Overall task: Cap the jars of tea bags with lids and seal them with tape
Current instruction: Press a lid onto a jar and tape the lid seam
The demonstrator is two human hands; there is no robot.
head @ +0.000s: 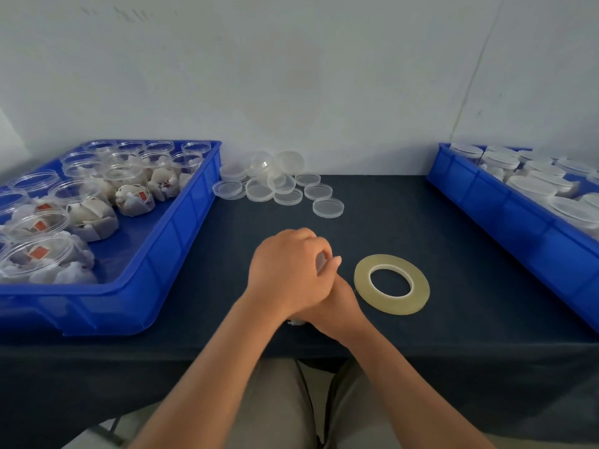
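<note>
Clasping a mostly hidden jar (321, 262) just left of the tape (392, 305), left grip (285, 270) curls over it, right grip (337, 303) braces it, seemingly for capping.

Seemingly cloth-covered table (421, 222): bins (168, 244), lids (328, 208), tape (392, 303).

I see open jars (74, 192) in the left bin (181, 222), capped jars (531, 186) in the right bin (505, 215), lids (278, 186) at centre back, tape roll (390, 305) just right of the jar (321, 262) in my left grip (285, 270) and right grip (337, 306)
</note>
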